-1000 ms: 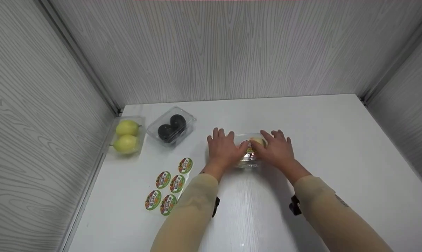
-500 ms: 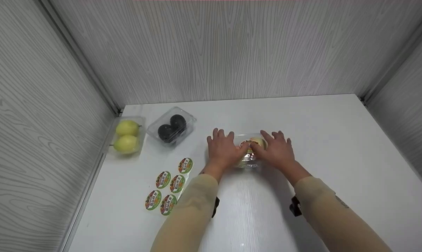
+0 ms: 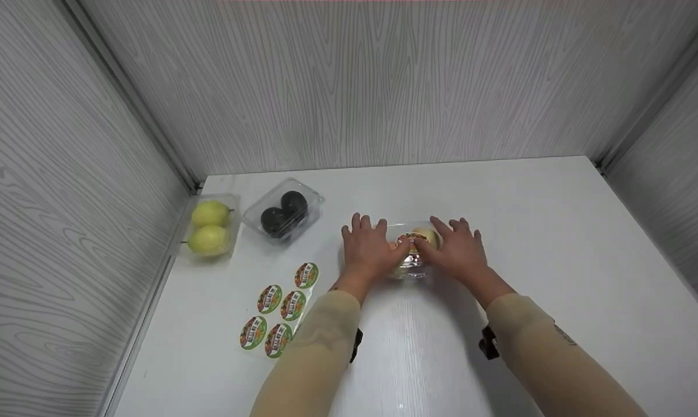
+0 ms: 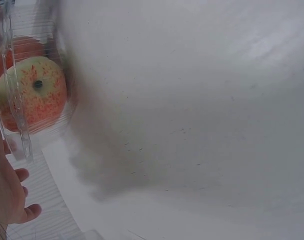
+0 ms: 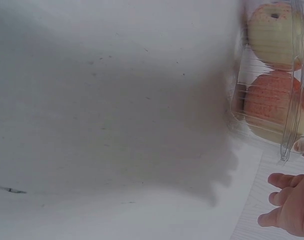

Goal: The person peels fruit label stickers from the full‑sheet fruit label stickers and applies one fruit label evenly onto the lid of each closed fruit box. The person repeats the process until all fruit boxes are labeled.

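Note:
A clear plastic clamshell box (image 3: 414,271) stands on the white table, between my two hands. Through its ribbed side, pale fruit with red speckles, peach-like (image 4: 39,92), shows in both wrist views; two are visible in the right wrist view, one a reddish fruit (image 5: 271,105). A round printed sticker (image 3: 410,236) lies on the lid. My left hand (image 3: 369,246) rests at the lid's left, my right hand (image 3: 456,249) at its right. Both thumbs touch the sticker, partly covering it. The other fingers are spread and point away from me.
Left of the hands lies a sheet of several round stickers (image 3: 293,305), partly under the left forearm. Behind it sits a clear box (image 3: 256,204) with two dark round fruits. A clear container (image 3: 233,200) of two yellow pears stands by the left wall. Wood-grain panels (image 3: 349,87) enclose the table.

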Available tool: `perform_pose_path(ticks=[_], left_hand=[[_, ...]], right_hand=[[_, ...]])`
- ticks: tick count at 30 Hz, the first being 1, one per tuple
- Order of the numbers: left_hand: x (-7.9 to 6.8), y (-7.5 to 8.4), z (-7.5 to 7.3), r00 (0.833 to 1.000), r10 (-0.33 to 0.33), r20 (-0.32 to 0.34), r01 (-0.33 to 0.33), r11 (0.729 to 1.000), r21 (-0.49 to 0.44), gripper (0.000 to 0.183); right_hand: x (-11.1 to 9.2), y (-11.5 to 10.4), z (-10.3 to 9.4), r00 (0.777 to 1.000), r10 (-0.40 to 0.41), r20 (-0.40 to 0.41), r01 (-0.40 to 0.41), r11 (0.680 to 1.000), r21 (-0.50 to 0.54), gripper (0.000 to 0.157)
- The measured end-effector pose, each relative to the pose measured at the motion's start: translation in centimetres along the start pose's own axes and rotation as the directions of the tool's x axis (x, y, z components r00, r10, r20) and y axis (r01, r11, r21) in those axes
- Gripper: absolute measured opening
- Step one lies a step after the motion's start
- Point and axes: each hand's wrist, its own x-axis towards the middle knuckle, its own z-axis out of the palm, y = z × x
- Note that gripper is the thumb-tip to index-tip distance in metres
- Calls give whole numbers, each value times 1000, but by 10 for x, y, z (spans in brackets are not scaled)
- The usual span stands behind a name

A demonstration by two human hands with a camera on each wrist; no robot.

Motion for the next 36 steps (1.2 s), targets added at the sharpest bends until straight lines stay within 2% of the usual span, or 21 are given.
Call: perform_pose_path(ticks=[15,26,36], left_hand=[[-2,0,-4,1000,-8,15,8,1000,2,78],[-4,-2,-2,999,10,-39,-12,999,-44,70],[-1,-2,1,1000,-2,-27,1,999,-34,72]], right_hand=[[0,0,0,1000,17,3,-17,1000,10,82],[1,1,1,1000,24,1,-24,1000,-8,77],[3,0,1,998,55,10,-55,998,-7,74]])
